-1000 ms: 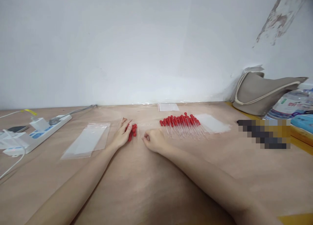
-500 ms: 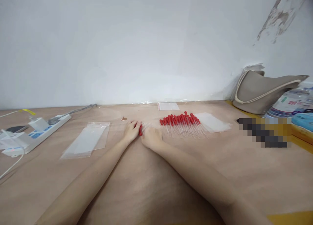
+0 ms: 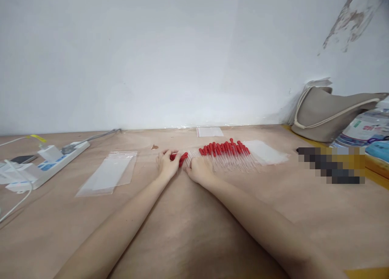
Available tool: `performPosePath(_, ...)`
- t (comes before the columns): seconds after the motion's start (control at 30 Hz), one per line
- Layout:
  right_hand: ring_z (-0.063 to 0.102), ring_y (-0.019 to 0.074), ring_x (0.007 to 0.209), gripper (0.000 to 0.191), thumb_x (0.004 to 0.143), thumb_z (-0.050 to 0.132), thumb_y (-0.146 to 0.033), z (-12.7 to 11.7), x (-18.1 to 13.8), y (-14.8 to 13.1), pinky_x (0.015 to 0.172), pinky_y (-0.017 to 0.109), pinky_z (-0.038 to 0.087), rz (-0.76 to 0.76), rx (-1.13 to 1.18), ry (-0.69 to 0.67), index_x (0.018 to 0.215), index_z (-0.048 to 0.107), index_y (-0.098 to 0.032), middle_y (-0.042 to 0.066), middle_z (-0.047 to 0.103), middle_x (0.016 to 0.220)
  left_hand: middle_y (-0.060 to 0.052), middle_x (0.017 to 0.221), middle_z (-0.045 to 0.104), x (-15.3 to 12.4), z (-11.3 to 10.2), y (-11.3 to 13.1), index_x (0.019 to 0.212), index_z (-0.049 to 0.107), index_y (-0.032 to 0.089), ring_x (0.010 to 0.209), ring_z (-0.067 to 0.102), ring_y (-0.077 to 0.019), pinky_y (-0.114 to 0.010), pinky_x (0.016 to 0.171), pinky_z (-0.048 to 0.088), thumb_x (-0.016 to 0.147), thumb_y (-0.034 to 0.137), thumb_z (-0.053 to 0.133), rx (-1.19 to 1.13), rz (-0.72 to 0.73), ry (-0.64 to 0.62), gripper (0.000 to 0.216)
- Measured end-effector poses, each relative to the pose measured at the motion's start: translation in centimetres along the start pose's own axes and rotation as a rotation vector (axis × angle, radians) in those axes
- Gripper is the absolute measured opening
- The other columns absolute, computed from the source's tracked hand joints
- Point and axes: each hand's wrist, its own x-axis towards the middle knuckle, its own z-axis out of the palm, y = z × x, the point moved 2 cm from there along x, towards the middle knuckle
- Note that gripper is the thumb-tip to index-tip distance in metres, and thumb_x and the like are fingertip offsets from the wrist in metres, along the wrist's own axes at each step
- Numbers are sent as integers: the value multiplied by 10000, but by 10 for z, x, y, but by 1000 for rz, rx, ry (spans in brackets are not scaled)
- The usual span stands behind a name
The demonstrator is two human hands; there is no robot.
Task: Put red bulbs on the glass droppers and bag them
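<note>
Red-bulbed droppers (image 3: 182, 159) with clear stems are bunched at the middle of the table. My left hand (image 3: 166, 164) is closed around their red bulbs, some of which poke out past the fingers. Just to the right, my right hand (image 3: 199, 169) is curled with its knuckles up, by the clear stems; its fingertips are hidden, so what it grips does not show. Beside it on the right lies a row of several more droppers (image 3: 226, 149), bulbs toward the wall and stems toward me.
Clear zip bags (image 3: 107, 173) lie to the left, near a white power strip (image 3: 63, 163) with cords. White sheets or bags (image 3: 266, 151) lie right of the row, and a small bag (image 3: 209, 132) lies by the wall. A grey bag (image 3: 325, 113) and a bottle (image 3: 361, 127) stand far right.
Both hands have shifted a little to the right. More of the red bulbs now shows between my left hand and the stems.
</note>
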Motion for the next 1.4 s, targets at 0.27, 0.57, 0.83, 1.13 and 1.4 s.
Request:
performPosePath(0.27, 580, 239, 885, 288, 808, 411, -307, -6, 2, -6, 749, 352, 404, 72, 45, -86, 910, 624, -141, 154, 634, 919, -71, 998, 524, 4, -3, 8, 772, 671, 229, 950, 493, -253, -379, 828, 387, 660, 436, 601, 140, 132, -62, 245)
performPosePath(0.57, 599, 247, 842, 330, 818, 397, -376, -14, -3, 3, 668, 328, 435, 110, 140, -190, 921, 619, -154, 138, 641, 896, -53, 915, 594, 5, -6, 2, 757, 655, 179, 869, 528, -195, -304, 773, 406, 788, 414, 445, 28, 144, 59, 317)
performPosePath(0.83, 586, 228, 826, 325, 786, 431, -435, -6, -7, -1, 690, 329, 416, 47, 156, -33, 818, 631, -181, 105, 646, 856, -50, 738, 619, 4, -7, 1, 762, 645, 152, 706, 555, -170, -278, 662, 421, 814, 420, 388, -39, 84, 111, 375)
performPosePath(1.13, 597, 224, 755, 221, 725, 495, -302, -5, -10, -8, 594, 298, 414, 80, 130, -129, 813, 642, -164, 120, 646, 804, -44, 679, 591, 6, -7, -5, 721, 647, 160, 695, 547, -179, -297, 668, 429, 791, 404, 446, -59, 109, 157, 324)
performPosePath(1.4, 525, 150, 576, 126, 650, 574, -279, -26, -43, 44, 473, 235, 323, -37, 239, -246, 577, 550, -179, 42, 596, 618, -49, 891, 545, -30, -36, 11, 900, 603, 181, 890, 510, -177, -331, 836, 399, 814, 286, 474, -75, 523, 207, 187)
